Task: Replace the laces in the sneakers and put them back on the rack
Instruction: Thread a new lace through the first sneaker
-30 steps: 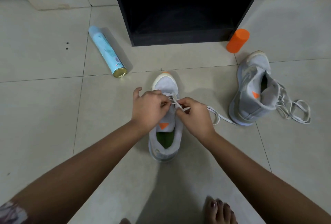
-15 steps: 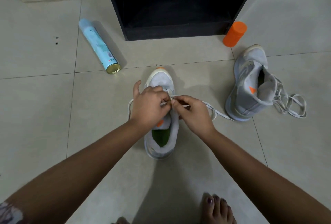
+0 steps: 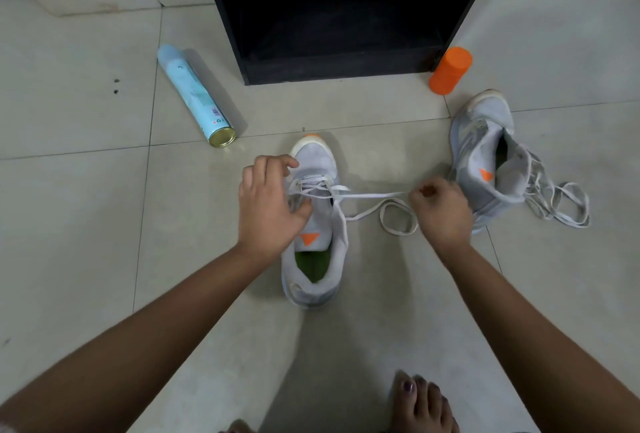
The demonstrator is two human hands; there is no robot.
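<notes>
Rack point(image 3: 346, 61): at back, on floor point(image 3: 86, 224).
Spray can point(image 3: 194, 96): lying left of rack.
Container point(image 3: 450, 70): at rack's right corner.
Sneaker point(image 3: 318, 256): centre, before rack.
Second sneaker point(image 3: 481, 148): right, just before container.

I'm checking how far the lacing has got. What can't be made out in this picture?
Head view:
Left-side eyelets of the near sneaker: covered by the left hand.
End of the lace: hidden inside the curled grip of the right hand.
Upper part of the rack: cut off by the top edge.
Print on the spray can: too small to read.
Eyelets of the far sneaker: behind its own upper.
</notes>
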